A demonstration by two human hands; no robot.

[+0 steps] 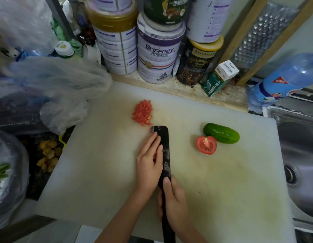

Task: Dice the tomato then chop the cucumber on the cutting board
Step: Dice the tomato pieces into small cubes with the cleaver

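Right now the right hand curls round the knife handle, the left hand lays straight, closed-up fingers against the blade, diced tomato just beyond their tips, tomato half and cucumber off to their right.

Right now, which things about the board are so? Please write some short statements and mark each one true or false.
1. The cucumber is uncut. True.
2. The tomato half lies cut side down. False: its cut side faces up.
3. The right hand grips the knife by its handle. True.
4. The diced tomato lies to the right of the cucumber. False: the pile lies to its left, just beyond the knife tip.
5. The left hand holds the cucumber. False: its straight fingers rest against the knife blade, well apart from the cucumber.
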